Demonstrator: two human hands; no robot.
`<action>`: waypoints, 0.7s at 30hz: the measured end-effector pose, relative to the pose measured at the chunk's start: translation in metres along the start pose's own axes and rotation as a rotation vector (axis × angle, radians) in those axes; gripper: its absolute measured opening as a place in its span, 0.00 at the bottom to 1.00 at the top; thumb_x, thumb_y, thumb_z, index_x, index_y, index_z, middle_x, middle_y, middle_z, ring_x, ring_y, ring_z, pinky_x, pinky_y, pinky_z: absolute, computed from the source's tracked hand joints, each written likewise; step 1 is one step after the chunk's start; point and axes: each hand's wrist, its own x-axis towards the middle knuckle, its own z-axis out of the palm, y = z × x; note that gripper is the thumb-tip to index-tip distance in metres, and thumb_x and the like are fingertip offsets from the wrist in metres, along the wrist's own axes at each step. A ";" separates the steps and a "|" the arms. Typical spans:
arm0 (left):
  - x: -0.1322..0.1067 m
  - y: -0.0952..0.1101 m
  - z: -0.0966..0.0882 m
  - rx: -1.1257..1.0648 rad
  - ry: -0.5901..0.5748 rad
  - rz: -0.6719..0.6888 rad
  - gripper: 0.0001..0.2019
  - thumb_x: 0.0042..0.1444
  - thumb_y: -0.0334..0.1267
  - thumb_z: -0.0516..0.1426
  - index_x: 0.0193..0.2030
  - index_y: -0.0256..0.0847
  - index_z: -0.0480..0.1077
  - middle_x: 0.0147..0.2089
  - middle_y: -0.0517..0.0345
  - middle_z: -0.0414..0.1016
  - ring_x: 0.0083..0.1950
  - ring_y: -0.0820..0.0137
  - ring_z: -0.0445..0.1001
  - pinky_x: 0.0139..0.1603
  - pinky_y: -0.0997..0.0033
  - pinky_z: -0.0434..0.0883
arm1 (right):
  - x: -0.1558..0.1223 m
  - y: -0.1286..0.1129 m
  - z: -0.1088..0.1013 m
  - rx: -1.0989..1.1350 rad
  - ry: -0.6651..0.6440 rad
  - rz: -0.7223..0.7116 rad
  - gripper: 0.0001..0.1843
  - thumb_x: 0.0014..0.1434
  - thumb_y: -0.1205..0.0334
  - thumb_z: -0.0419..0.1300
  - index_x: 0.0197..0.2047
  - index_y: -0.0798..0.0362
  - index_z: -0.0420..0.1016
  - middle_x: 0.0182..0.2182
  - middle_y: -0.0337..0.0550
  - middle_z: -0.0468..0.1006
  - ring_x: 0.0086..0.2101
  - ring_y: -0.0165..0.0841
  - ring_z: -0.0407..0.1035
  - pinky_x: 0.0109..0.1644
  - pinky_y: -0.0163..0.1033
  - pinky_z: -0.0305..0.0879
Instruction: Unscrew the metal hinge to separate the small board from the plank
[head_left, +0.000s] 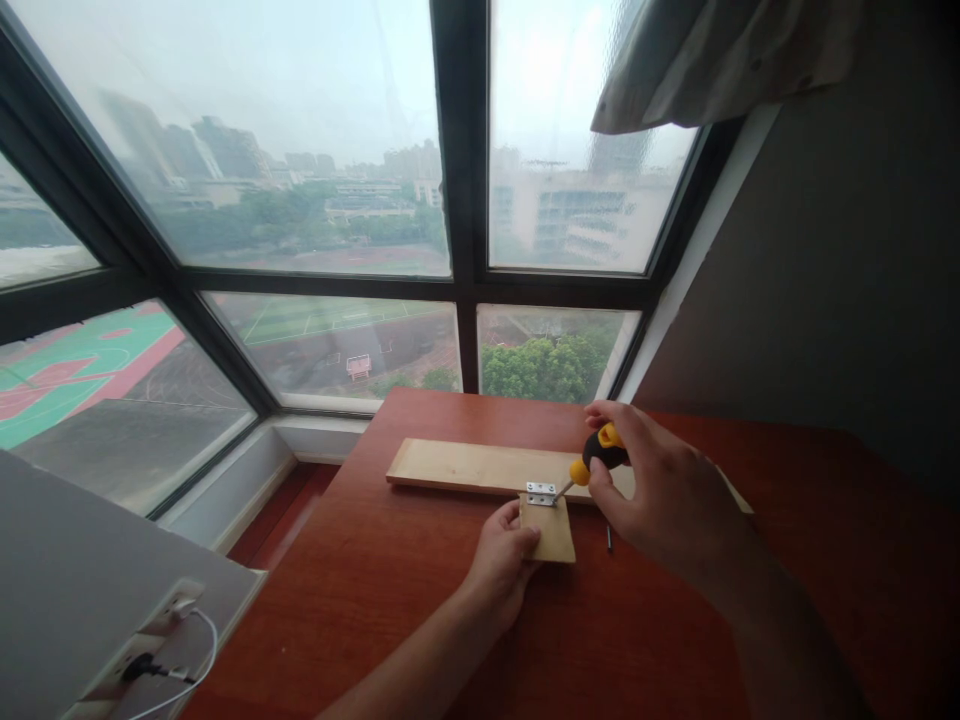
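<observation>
Near the lower centre of the frame, a small wooden piece (pixel 553 535) is being gripped by the left hand (pixel 502 555), the thumb being laid over its left side and the fingers being partly hidden. At the upper edge of this piece, a silver hinge (pixel 541 490) is being seen, its lower leaf being set against the wood; whether the upper leaf is being joined to anything cannot be told. Just right of it, a screwdriver (pixel 606 450) with a black and yellow handle is being held by the right hand (pixel 667 490), which is being closed around the handle between thumb and fingers. The shaft is being slanted down to the left, and its tip is being held at the right end of the lower leaf; whether a screw is being met there cannot be told.

Behind the hinge, across the middle of the frame, a long pale board (pixel 454 466) is being supported by the reddish-brown table (pixel 360 600), its right part being largely hidden by the right hand. Right of the small wooden piece, a short thin metal piece (pixel 609 538) is being borne by the table. At the upper right, a curtain (pixel 712 60) is being seen before the window.
</observation>
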 end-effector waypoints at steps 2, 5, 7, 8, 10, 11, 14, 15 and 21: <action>-0.001 0.000 0.000 0.004 0.003 -0.002 0.21 0.38 0.22 0.59 0.43 0.34 0.72 0.40 0.48 0.78 0.36 0.67 0.75 0.36 0.69 0.73 | 0.000 0.001 0.001 -0.026 0.016 -0.003 0.19 0.58 0.57 0.56 0.53 0.47 0.64 0.49 0.41 0.76 0.44 0.40 0.74 0.39 0.43 0.69; -0.001 0.001 0.001 0.007 0.007 -0.003 0.21 0.38 0.22 0.59 0.44 0.34 0.72 0.41 0.47 0.78 0.36 0.67 0.75 0.35 0.70 0.73 | 0.001 0.005 0.004 -0.090 0.039 0.020 0.18 0.61 0.51 0.55 0.52 0.46 0.65 0.46 0.41 0.78 0.38 0.41 0.76 0.34 0.43 0.68; -0.001 0.000 0.001 0.006 0.004 -0.005 0.21 0.37 0.22 0.59 0.43 0.34 0.72 0.41 0.47 0.78 0.36 0.67 0.75 0.35 0.70 0.72 | 0.001 0.006 0.005 -0.101 0.040 0.031 0.17 0.62 0.50 0.53 0.51 0.45 0.66 0.44 0.39 0.79 0.35 0.40 0.76 0.32 0.42 0.67; -0.001 0.000 0.001 0.004 0.001 -0.004 0.21 0.37 0.22 0.59 0.43 0.34 0.72 0.41 0.47 0.78 0.36 0.67 0.75 0.35 0.70 0.72 | 0.001 0.006 0.005 -0.089 0.037 0.031 0.16 0.62 0.50 0.53 0.51 0.45 0.66 0.44 0.38 0.79 0.34 0.39 0.76 0.32 0.42 0.67; -0.001 0.000 0.000 -0.001 -0.004 -0.002 0.21 0.37 0.22 0.59 0.43 0.33 0.72 0.40 0.47 0.78 0.35 0.67 0.75 0.35 0.70 0.72 | 0.001 0.005 0.004 -0.050 0.030 0.026 0.14 0.62 0.54 0.53 0.51 0.45 0.66 0.44 0.38 0.78 0.36 0.39 0.76 0.34 0.42 0.68; -0.001 0.000 0.000 -0.003 -0.004 -0.001 0.21 0.37 0.22 0.59 0.43 0.33 0.72 0.40 0.47 0.78 0.35 0.67 0.75 0.35 0.69 0.73 | 0.001 0.004 0.004 -0.030 0.025 0.022 0.15 0.61 0.56 0.54 0.51 0.45 0.65 0.45 0.38 0.78 0.37 0.38 0.76 0.36 0.42 0.68; -0.001 0.000 0.000 -0.005 -0.001 -0.002 0.22 0.37 0.22 0.59 0.43 0.33 0.72 0.40 0.48 0.78 0.35 0.66 0.76 0.36 0.68 0.73 | 0.000 0.001 0.001 0.004 0.007 0.009 0.19 0.57 0.62 0.55 0.53 0.46 0.64 0.48 0.39 0.77 0.42 0.38 0.74 0.40 0.41 0.69; -0.001 0.000 0.000 -0.003 0.001 -0.003 0.22 0.37 0.22 0.59 0.43 0.34 0.72 0.40 0.48 0.78 0.35 0.66 0.76 0.36 0.68 0.73 | 0.000 0.001 0.000 0.007 0.001 0.004 0.20 0.56 0.63 0.55 0.53 0.46 0.64 0.48 0.40 0.77 0.43 0.38 0.74 0.41 0.41 0.69; 0.001 -0.001 -0.001 -0.005 0.002 -0.002 0.21 0.37 0.22 0.59 0.42 0.34 0.72 0.39 0.48 0.78 0.36 0.66 0.76 0.36 0.68 0.73 | 0.000 0.003 0.003 -0.045 -0.008 0.006 0.17 0.59 0.55 0.55 0.52 0.45 0.64 0.48 0.39 0.77 0.41 0.39 0.75 0.36 0.42 0.68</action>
